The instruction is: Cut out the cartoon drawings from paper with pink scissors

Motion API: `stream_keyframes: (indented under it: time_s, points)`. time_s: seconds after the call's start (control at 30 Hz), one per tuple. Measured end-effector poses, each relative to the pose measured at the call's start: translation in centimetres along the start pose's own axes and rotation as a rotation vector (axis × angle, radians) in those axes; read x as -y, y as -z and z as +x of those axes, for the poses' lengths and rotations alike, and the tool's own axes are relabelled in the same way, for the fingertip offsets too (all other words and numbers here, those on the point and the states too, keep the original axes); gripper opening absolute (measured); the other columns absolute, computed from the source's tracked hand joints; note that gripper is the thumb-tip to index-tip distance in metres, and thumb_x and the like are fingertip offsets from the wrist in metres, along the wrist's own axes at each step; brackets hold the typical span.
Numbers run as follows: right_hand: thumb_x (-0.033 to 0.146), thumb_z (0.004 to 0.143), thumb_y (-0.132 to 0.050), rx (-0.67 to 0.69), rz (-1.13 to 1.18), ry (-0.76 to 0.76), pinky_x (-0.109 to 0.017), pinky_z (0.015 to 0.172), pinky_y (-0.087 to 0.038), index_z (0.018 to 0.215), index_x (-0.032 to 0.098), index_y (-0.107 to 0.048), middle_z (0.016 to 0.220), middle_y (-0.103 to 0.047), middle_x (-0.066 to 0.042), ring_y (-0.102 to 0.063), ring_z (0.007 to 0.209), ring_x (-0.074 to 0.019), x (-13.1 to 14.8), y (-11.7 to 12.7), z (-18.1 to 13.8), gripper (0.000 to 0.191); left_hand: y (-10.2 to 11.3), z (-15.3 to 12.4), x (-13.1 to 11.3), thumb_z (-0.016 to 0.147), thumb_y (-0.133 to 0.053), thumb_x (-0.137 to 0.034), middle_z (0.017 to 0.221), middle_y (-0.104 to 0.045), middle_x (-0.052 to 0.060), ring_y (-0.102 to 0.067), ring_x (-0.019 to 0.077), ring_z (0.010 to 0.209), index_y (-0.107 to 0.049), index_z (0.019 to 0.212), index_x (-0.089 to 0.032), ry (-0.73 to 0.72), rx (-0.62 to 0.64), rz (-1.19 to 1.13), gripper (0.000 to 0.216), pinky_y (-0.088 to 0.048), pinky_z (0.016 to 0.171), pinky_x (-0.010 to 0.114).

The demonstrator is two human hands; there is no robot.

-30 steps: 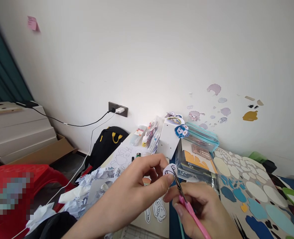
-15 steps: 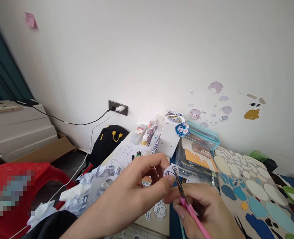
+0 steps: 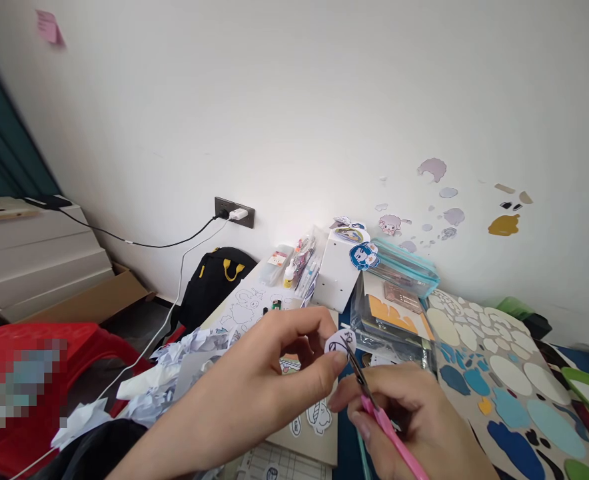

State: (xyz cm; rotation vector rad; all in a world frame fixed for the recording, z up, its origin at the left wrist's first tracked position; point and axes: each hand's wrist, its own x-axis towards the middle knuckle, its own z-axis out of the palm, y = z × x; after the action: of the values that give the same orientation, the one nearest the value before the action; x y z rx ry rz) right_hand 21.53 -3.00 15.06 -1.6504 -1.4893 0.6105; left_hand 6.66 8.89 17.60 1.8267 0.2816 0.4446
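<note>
My left hand (image 3: 269,383) pinches a small white paper cutout (image 3: 339,343) with black line drawing between thumb and fingers. My right hand (image 3: 414,423) grips pink-handled scissors (image 3: 379,417), whose dark blades point up and meet the lower right edge of the cutout. Both hands hover above the desk, over a sheet with printed cartoon figures (image 3: 314,417).
A sheet of outline drawings (image 3: 247,310), crumpled paper scraps (image 3: 174,373), a white box with stickers (image 3: 342,270), clear pouches (image 3: 404,267) and a board of blue and cream cut shapes (image 3: 499,373) crowd the desk. A black backpack (image 3: 214,283) and red chair (image 3: 49,373) stand at left.
The view has drifted slightly. The hands keep nearly the same pose, with the scissors still at the cutout's edge.
</note>
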Motion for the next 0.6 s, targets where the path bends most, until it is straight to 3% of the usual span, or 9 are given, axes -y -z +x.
stream_keyframes:
  time_s: [0.37, 0.6]
  points:
    - [0.014, 0.071, -0.052, 0.033, -0.022, -0.044, -0.020, 0.044, -0.035, 0.077, 0.022, -0.077, 0.050, -0.046, 0.003, -0.042, 0.046, -0.0124, -0.19, 0.39, -0.41, 0.027, 0.06, -0.16, -0.03, 0.096, -0.048, -0.035, 0.076, -0.063, -0.003, -0.054, 0.0158, 0.076, -0.054, 0.077, -0.022, -0.011, 0.016, -0.018, 0.024, -0.041, 0.073, 0.028]
    - [0.012, 0.069, -0.052, 0.024, -0.056, -0.032, -0.017, 0.037, -0.032, 0.073, 0.021, -0.077, 0.047, -0.045, 0.005, -0.041, 0.040, -0.0095, -0.67, 0.43, -0.48, 0.026, 0.26, -0.31, 0.27, 0.091, -0.056, -0.034, 0.079, -0.057, -0.003, -0.051, 0.0161, 0.077, -0.054, 0.078, -0.023, 0.060, -0.036, 0.044, 0.017, -0.040, 0.071, 0.027]
